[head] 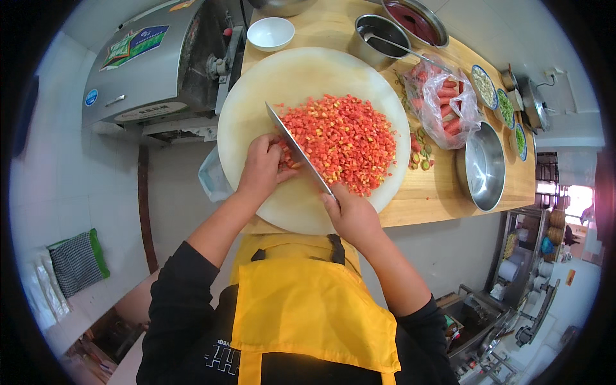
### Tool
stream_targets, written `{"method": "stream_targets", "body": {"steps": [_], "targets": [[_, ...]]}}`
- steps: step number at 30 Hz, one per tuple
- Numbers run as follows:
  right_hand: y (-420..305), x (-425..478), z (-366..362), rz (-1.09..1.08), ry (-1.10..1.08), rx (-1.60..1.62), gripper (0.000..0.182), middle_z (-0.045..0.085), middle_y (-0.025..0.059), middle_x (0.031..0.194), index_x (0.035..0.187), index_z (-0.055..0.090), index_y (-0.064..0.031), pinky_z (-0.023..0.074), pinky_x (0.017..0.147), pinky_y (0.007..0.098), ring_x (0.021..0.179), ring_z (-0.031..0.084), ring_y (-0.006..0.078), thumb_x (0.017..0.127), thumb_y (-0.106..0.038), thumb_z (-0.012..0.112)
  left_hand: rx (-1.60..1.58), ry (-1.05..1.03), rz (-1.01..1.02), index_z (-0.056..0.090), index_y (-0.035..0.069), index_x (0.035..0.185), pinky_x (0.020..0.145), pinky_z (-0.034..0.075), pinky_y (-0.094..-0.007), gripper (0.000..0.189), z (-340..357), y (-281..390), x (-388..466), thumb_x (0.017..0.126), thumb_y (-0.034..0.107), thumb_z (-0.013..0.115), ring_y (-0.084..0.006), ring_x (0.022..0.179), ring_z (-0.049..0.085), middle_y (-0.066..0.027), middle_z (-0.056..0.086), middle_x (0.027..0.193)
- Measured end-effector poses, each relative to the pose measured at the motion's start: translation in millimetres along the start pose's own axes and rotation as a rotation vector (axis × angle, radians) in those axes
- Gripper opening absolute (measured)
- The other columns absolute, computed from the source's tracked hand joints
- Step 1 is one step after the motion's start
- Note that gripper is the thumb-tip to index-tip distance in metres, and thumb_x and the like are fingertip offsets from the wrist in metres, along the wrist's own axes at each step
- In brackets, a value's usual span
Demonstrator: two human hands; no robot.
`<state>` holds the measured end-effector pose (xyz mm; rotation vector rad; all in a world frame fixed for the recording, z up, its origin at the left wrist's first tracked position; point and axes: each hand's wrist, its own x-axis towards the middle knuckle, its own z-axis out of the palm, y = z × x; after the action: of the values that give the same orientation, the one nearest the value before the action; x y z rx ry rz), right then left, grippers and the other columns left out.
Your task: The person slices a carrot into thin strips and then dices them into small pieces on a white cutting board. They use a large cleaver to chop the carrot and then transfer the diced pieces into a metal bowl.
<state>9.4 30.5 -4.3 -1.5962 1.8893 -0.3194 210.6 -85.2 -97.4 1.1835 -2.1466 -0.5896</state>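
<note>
My right hand [353,214] grips the handle of a kitchen knife [301,151], whose broad blade slants up and left across the round cutting board [250,96]. Close against the blade's left side, my left hand [264,163] is curled over a few orange-red carrot pieces [289,164]; fingers and blade partly hide them. To the right of the blade spreads a large heap of diced carrot [346,139], orange-red with some yellow bits. The blade's lower edge is not clearly visible.
Beyond the board are a white bowl [270,34] and a metal pot [378,50] with a ladle [394,44]. Right of it lie a plastic bag of carrots [445,108], carrot ends [425,164] and a steel bowl [483,166]. A metal machine [144,62] stands left.
</note>
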Motion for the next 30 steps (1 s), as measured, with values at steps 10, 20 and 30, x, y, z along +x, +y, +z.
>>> {"method": "stream_targets", "body": {"steps": [10,20,30], "targets": [[-10.1,0.8,1.4,-0.009,0.033,-0.016,0.026,0.064,0.0215,0.077,0.106,0.060,-0.0079,0.0485,0.065,0.0507,0.074,0.064,0.0428,0.099,-0.033,0.057,-0.048,0.013,0.102,0.058,0.000,0.084,0.090,0.049,-0.0435,0.021,-23.7,-10.6,1.8,0.072,0.006,0.074,-0.0365,0.104,0.056,-0.0171,0.058,0.112],[-39.5,-14.4,-12.4,0.006,-0.019,-0.027,0.024,0.063,0.0203,0.073,0.109,0.059,-0.0089,0.0486,0.062,0.0504,0.070,0.063,0.0430,0.100,-0.031,0.057,-0.087,0.063,0.187,0.060,0.001,0.083,0.090,0.048,-0.0432,0.015,-21.3,-14.8,8.4,0.071,0.003,0.069,-0.0357,0.102,0.056,-0.0144,0.059,0.103],[-28.9,9.8,8.8,0.065,0.004,0.013,0.028,0.066,0.0229,0.078,0.102,0.057,-0.0092,0.0494,0.068,0.0549,0.076,0.064,0.0446,0.099,-0.037,0.054,-0.089,0.003,0.111,0.061,0.001,0.084,0.089,0.049,-0.0426,0.016,-25.1,-14.6,4.2,0.071,0.004,0.070,-0.0354,0.102,0.056,-0.0145,0.059,0.104]]}}
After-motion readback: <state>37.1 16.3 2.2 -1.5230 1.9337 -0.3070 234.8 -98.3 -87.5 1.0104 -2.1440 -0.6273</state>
